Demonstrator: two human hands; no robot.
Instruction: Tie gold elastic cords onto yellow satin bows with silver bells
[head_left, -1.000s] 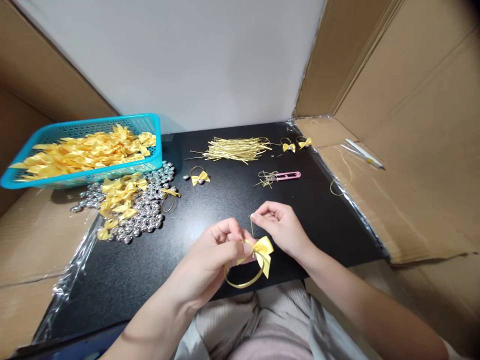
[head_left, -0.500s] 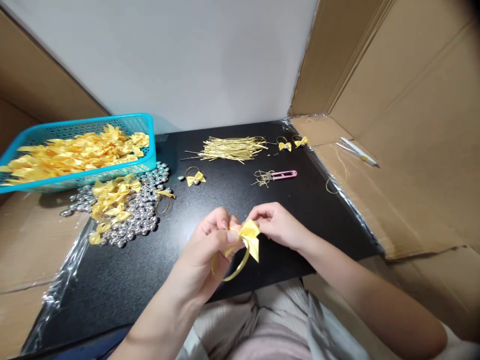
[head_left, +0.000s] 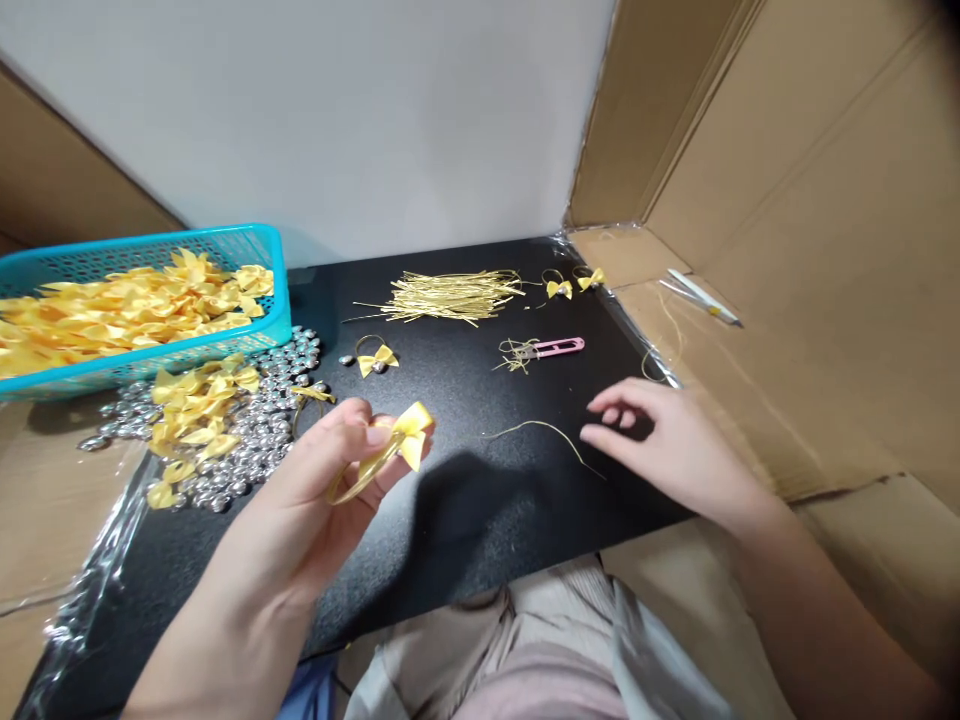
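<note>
My left hand [head_left: 322,480] pinches a yellow ribbon bow [head_left: 409,433] with a gold loop hanging under it, held above the black table top [head_left: 450,520]. My right hand [head_left: 671,450] hovers low over the table's right side, fingers loosely spread, holding nothing. A loose gold cord [head_left: 540,432] lies on the table just left of its fingertips.
A turquoise basket [head_left: 277,290] of yellow bows stands at the left, with a heap of silver beads [head_left: 262,420] and bows before it. A bundle of gold cords [head_left: 446,293], pink snips [head_left: 559,347] and finished bows [head_left: 375,358] lie farther back. Cardboard walls [head_left: 787,250] close in the right side.
My hands have parted. The left carried the bow leftward; the right let go and moved right. A gold cord now lies on the table between them.
</note>
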